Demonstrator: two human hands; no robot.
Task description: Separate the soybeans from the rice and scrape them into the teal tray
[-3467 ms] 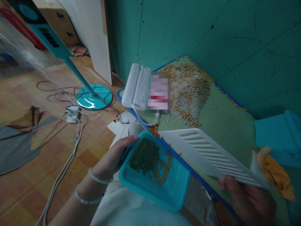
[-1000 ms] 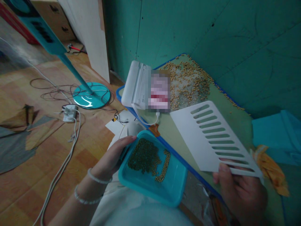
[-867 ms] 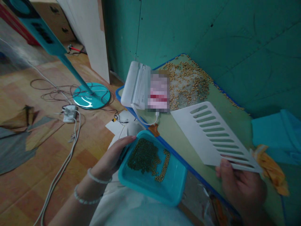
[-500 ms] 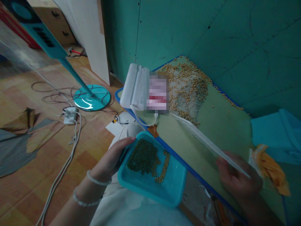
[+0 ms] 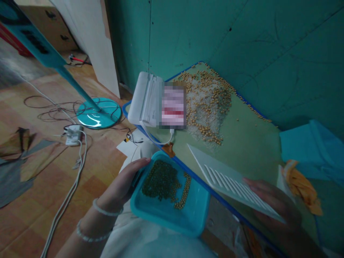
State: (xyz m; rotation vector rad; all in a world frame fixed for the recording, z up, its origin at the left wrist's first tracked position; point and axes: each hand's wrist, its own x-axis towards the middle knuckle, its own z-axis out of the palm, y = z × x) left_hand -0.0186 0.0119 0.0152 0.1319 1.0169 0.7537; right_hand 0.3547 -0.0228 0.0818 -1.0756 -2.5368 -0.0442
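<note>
Slotted panel (image 5: 227,171) near table edge (image 5: 193,174)

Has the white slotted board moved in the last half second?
Yes, toward the person: judged against the table's near edge, the far tip of the white slotted board in the right hand has come closer.

Readable text: none | screen (image 5: 172,105): pixelated | brown carton (image 5: 55,27): dark marks, illegible

Two pale bracelets (image 5: 104,212) circle the left wrist (image 5: 111,199).
</note>
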